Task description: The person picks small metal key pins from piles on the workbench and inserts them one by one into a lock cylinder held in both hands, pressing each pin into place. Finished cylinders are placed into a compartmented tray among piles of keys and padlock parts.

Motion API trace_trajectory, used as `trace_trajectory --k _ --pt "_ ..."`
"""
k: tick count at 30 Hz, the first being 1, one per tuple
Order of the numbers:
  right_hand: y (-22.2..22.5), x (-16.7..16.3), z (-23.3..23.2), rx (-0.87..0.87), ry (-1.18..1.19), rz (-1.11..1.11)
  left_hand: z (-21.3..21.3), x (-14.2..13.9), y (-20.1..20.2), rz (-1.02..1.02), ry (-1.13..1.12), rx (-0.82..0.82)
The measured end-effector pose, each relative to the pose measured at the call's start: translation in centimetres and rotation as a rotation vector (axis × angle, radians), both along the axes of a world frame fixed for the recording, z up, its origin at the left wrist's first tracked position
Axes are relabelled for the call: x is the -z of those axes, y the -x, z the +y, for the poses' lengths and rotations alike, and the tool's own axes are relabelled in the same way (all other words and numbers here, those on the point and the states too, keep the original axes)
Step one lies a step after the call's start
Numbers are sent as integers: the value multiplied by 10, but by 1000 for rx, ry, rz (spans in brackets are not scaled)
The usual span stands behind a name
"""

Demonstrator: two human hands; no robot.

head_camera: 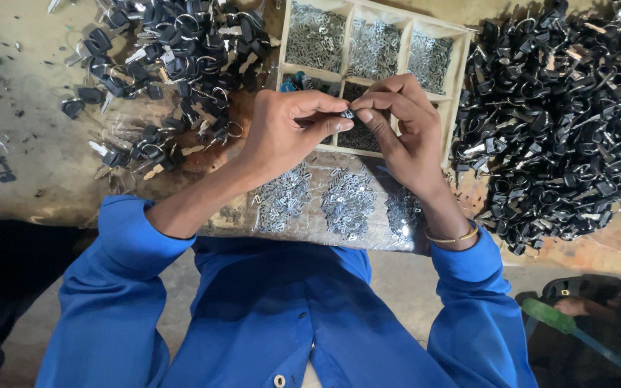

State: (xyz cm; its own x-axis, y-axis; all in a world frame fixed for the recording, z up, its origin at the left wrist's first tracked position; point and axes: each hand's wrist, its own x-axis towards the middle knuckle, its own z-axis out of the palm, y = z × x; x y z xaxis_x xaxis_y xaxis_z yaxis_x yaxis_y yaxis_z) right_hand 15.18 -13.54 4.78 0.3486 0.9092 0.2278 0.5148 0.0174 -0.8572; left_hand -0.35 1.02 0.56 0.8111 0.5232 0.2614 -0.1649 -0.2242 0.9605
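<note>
My left hand (289,129) and my right hand (404,129) meet over the worktable, both pinching one small dark metal part (348,113) between thumbs and forefingers. Right behind the hands stands a wooden compartment tray (458,65) with small silvery metal pieces in its cells. Below my wrists, three little heaps of silvery metal pieces (346,205) lie on a clear plastic sheet at the table's near edge. A thin gold bangle (454,237) circles my right wrist, and I wear blue sleeves.
A large pile of black-headed keys with rings (562,122) fills the right of the table. A smaller spread of similar keys (174,50) lies at the back left. A green-handled tool (562,320) sits low at the right, below the table edge.
</note>
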Motion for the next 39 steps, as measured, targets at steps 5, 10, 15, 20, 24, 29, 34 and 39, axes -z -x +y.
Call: trace_trajectory --k 5,10,15,20,24,29,34,39 --pt "1 1 2 1 5 4 2 0 0 -2 -40 3" --pt "1 -1 3 -12 -37 -140 2 0 1 1 -45 8" --pt "-3 -3 -1 -29 -94 -473 3 1 2 53 -70 13" --pt "-11 2 -6 119 -25 -109 4 1 2 -49 -59 31" --pt "-12 12 -2 17 -11 288 3 0 1 -55 -34 51" --pt "-6 16 -5 -14 71 539 0 -1 2 -61 -23 27" --pt "-5 15 -4 -6 71 499 1 1 1 -74 13 28" --pt "-4 13 -2 -25 64 406 1 3 2 -59 -2 20"
